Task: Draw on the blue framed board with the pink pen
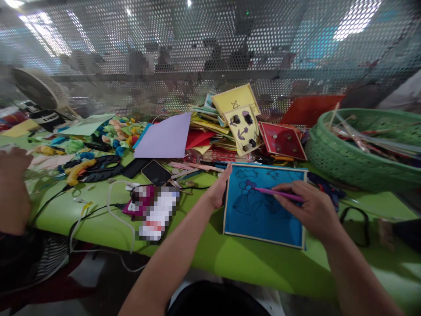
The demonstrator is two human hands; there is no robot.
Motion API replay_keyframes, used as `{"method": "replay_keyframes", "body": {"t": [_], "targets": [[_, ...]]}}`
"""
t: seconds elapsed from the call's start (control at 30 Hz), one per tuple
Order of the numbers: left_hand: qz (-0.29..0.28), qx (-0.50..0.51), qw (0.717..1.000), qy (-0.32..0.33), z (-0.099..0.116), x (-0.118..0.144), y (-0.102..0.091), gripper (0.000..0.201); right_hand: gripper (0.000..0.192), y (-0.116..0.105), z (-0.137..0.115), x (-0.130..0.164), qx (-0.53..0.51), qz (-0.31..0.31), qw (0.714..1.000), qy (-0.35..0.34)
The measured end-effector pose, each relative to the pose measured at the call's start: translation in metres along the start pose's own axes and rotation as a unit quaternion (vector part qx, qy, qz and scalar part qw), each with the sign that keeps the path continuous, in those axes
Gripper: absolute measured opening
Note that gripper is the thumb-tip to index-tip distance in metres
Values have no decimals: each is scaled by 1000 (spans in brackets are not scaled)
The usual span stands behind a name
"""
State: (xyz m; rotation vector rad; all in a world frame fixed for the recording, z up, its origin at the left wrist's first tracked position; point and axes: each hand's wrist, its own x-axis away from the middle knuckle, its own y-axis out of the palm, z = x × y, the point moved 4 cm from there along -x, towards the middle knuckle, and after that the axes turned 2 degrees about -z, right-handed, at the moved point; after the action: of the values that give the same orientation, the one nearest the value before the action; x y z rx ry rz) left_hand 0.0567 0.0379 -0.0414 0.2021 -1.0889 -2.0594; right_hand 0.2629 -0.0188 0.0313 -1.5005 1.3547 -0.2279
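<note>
One blue board (263, 206) is lying on the green table (256, 263), being steadied at its nine o'clock edge by the flat, open left hand (219, 189). One pink pen (278, 193) is being pinched in the curled fingers of the right hand (312, 210), its tip being pressed to the board's ten o'clock area. One green basket (348, 162) is standing at two o'clock.

The counter (250, 263) looks smooth and slightly glossy, a lime-green plastic-like top. The blue board (263, 215) is matt, edged in pale wood. The pink pen (279, 193) is shiny plastic. The green basket (355, 162) at the right edge is woven plastic. The lilac sheet (164, 138) is matt paper. Behind stands a perforated metal screen (210, 44).
</note>
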Motion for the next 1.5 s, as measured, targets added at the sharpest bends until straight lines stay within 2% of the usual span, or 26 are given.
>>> {"method": "replay_keyframes", "body": {"t": [0.13, 0.4, 0.83, 1.07, 1.33, 1.5], "targets": [[18, 6, 1000, 3, 2, 2, 2, 73, 11, -1, 0, 0, -1, 11, 1000, 0], [-9, 17, 1000, 19, 1, -1, -4, 69, 12, -1, 3, 2, 0, 31, 1000, 2], [-19, 6, 1000, 1, -1, -3, -7, 75, 12, -1, 4, 2, 4, 24, 1000, 5], [-10, 24, 1000, 16, 1, 0, 0, 64, 12, 1, 3, 2, 5, 25, 1000, 6], [-48, 3, 999, -2, -2, -3, -3, 73, 13, 2, 6, 2, 2, 21, 1000, 7], [-2, 22, 1000, 19, 1, -2, -3, 66, 12, -1, 5, 2, 2, 28, 1000, 3]]}}
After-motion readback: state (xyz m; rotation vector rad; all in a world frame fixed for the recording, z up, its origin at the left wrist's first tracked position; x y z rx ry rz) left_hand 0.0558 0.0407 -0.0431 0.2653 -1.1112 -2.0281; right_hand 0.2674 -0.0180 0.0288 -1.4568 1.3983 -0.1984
